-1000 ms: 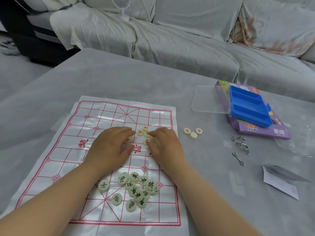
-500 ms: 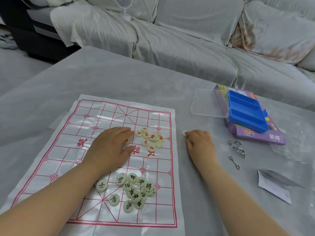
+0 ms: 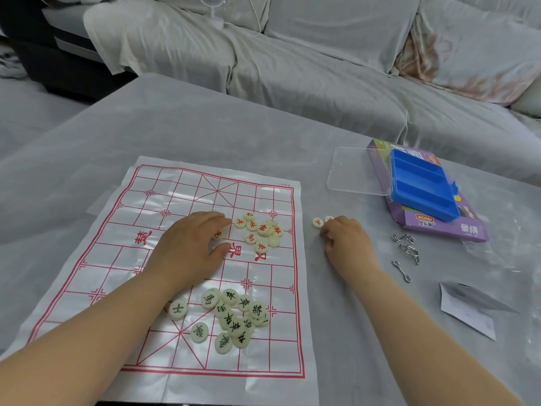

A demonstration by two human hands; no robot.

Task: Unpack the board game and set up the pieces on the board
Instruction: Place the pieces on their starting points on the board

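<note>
Two stray pieces (image 3: 317, 222) look light, slick, pinch by rim; right hand (image 3: 347, 244) grip unclear, left hand (image 3: 190, 247) flat.

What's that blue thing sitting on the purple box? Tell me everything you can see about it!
It is a blue tray, plastic by the look, rectangular, with long parallel troughs split by low walls. The troughs look empty. It lies open side up on the purple box, turned at an angle to it, on the right of the table. A clear lid lies flat by its left edge; whether they join cannot be told.
</note>
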